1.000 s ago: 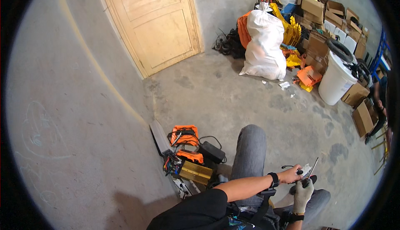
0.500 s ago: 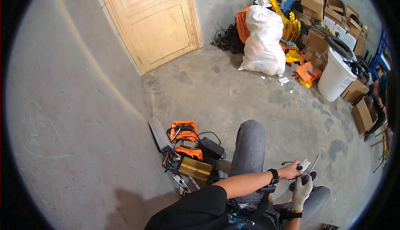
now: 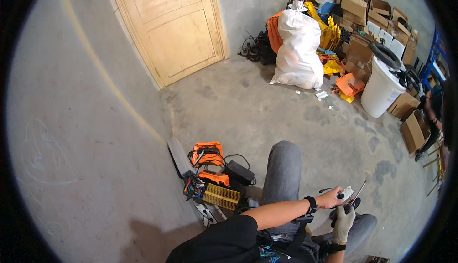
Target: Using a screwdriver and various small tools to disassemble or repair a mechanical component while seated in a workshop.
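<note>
Over my bent legs, my bare left hand (image 3: 330, 198) is closed around a small whitish part (image 3: 348, 193) with a black round piece and a short black cable; its exact kind is too small to make out. My right hand (image 3: 343, 222), in a pale knit glove, grips the dark handle of a screwdriver (image 3: 360, 191). Its thin metal shaft slants up and to the right, close beside the part. Both hands are nearly touching. The screwdriver's tip points past the part, and I cannot tell whether the shaft touches it.
Beside my left knee lie a gold finned metal box (image 3: 222, 195), orange plastic housings (image 3: 208, 153), a black power adapter (image 3: 239, 173) and bundled wires. Farther off stand a white sack (image 3: 299, 48), a white bin (image 3: 381, 89) and cardboard boxes (image 3: 413, 132). Another person (image 3: 431, 115) is at the right edge.
The view has shifted slightly. Both hands keep their grips on the part and the screwdriver, with only a very small shift between them.
</note>
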Demonstrator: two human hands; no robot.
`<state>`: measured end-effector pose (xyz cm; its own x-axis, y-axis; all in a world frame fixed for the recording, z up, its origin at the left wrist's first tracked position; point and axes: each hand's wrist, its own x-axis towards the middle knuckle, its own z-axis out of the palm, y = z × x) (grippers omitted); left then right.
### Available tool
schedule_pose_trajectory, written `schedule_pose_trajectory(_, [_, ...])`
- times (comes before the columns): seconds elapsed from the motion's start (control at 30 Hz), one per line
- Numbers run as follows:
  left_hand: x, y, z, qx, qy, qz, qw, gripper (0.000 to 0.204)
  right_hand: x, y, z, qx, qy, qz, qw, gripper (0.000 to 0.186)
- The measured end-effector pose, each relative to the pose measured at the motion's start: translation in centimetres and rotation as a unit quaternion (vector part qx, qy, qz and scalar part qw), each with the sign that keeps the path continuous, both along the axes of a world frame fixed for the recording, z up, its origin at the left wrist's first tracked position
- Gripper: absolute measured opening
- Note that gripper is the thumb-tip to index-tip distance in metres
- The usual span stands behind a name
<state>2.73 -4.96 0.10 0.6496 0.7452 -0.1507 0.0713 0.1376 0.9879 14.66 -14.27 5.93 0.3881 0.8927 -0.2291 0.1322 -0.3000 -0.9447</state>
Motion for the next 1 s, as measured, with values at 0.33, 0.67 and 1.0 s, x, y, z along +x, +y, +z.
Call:
schedule_pose_trajectory(0.33, [0.1,0.1,0.0,0.003,-0.001,0.009,1.000,0.056,-0.7,-0.1,-0.6,0.115,-0.163,-0.001,0.980,0.010])
schedule_pose_trajectory(0.67, [0.3,0.0,-0.1,-0.033,-0.028,0.005,0.999,0.060,-1.2,-0.1,1.6,0.059,-0.070,0.015,0.996,0.008])
schedule_pose_trajectory(1.0, [0.6,0.1,0.0,-0.030,0.013,0.005,0.999,0.059,-0.2,0.1,-0.9,0.144,-0.240,0.020,0.960,0.007])
